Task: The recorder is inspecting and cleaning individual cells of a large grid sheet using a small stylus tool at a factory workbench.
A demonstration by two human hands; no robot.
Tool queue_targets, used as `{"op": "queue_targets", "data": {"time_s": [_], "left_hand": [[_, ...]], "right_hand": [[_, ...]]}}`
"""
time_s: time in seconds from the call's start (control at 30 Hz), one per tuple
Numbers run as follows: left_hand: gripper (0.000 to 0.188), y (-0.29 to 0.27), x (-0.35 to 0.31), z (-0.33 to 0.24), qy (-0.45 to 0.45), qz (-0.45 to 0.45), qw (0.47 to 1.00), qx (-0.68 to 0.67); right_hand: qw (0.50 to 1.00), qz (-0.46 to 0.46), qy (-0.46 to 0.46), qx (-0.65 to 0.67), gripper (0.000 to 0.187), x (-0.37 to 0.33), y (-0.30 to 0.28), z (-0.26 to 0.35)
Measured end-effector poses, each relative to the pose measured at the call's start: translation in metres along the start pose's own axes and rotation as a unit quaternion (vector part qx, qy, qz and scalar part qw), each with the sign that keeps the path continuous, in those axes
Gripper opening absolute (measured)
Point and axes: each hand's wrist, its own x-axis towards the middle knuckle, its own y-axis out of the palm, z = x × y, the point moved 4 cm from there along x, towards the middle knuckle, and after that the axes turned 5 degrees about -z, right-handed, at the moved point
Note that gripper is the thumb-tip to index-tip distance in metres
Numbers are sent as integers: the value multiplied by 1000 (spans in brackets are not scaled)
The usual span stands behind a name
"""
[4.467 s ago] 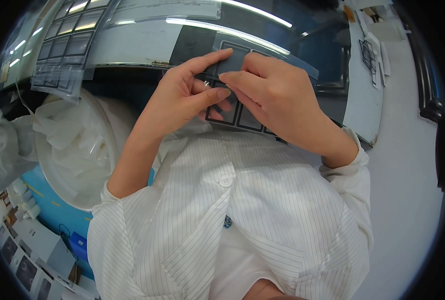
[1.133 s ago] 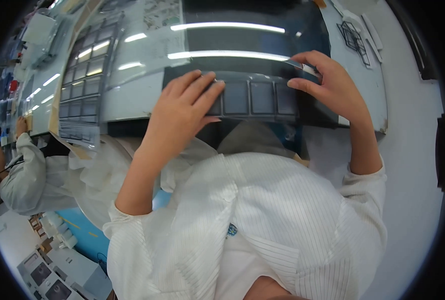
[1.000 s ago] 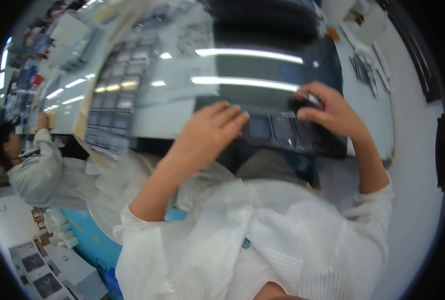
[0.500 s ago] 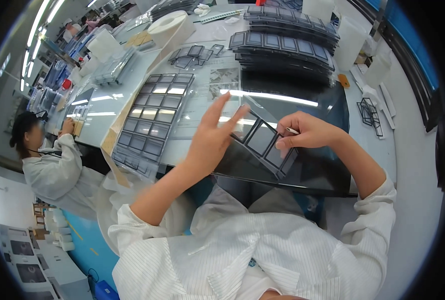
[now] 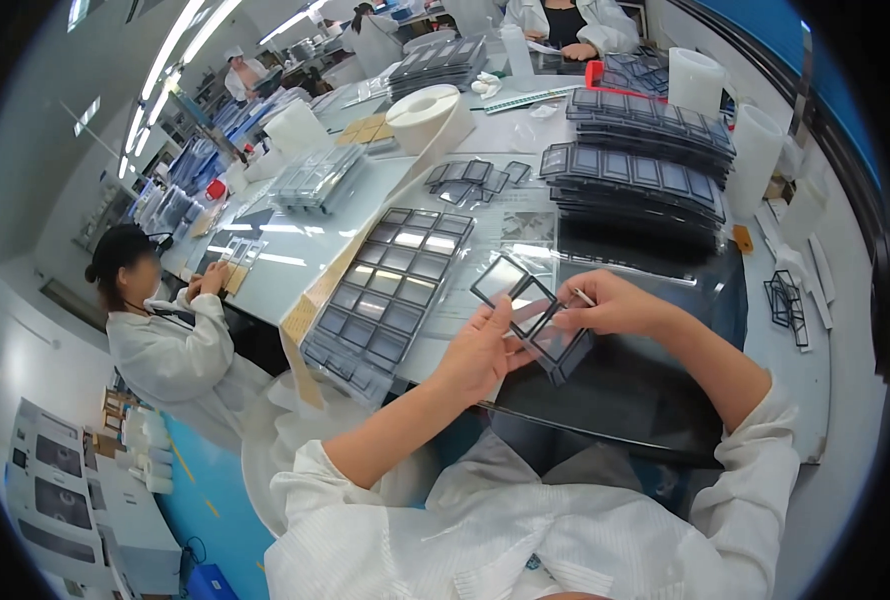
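My left hand (image 5: 485, 352) is closed on a strip of black-framed clear panels (image 5: 503, 281), gripping its near side. The strip is tilted above a glossy black board (image 5: 635, 400). On the strip's right side, my right hand (image 5: 615, 302) is also closed, with its fingertips at the frame. A thin white stick (image 5: 585, 297) pokes out between the right thumb and fingers; the rest of it is hidden. Left of the hands lies a clear sheet with rows of similar framed panels (image 5: 390, 285).
Tall stacks of framed strips (image 5: 635, 180) stand behind the board. Loose frames (image 5: 475, 180) lie near a large white roll (image 5: 430, 118). Black frame scraps (image 5: 787, 305) and white strips sit at the right. A co-worker (image 5: 165, 320) sits at the left; another person (image 5: 570, 25) is across the table.
My left hand's fingers, spread apart before, have closed on the strip. The strip is more upright and turned between both hands. The whole view has shifted, showing more of the far table.
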Motion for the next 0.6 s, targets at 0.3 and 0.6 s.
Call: {"op": "queue_targets", "data": {"time_s": [0.3, 0.6], "left_hand": [[35, -34, 75, -111, 81, -107, 991, -4], [34, -27, 217, -189, 127, -119, 985, -8]], "right_hand": [[984, -159, -32, 70, 39, 18, 7, -41], [962, -168, -147, -159, 22, 8, 18, -31]]}}
